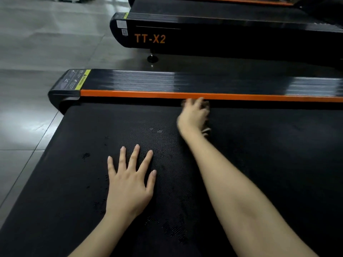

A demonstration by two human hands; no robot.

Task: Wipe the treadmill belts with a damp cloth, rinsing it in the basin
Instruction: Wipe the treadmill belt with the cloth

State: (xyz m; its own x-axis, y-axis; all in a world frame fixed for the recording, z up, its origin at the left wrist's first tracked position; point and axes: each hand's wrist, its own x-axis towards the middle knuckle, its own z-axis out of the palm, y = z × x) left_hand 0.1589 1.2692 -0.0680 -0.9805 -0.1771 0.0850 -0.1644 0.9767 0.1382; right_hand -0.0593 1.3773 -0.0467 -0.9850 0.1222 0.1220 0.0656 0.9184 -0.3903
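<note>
From the head camera I look down on the black textured belt (278,145) of the nearest treadmill, which fills the lower half of the view. My left hand (130,182) lies palm-down on the belt close to me, fingers straight and spread, so that grip is wide and holds nothing. Small dark spots (85,155) dot the belt around it and they look wet.

My right hand (194,115) reaches further out, at the far edge of the belt just below the orange strip (148,94). It is blurred, but its fingers look curled. A pale scrap showing at the wrist side seems to be the cloth (206,130), so I read that grip as closed on the cloth and pressed to the belt. Most of the cloth is hidden under the hand.

Beyond the orange strip runs the ribbed black side rail (148,80), with a yellow-edged warning label (81,79) at its left end. Further back stands a second treadmill (222,43) marked TT-X2, apart from the first. Grey tiled floor (37,52) lies to the left.
</note>
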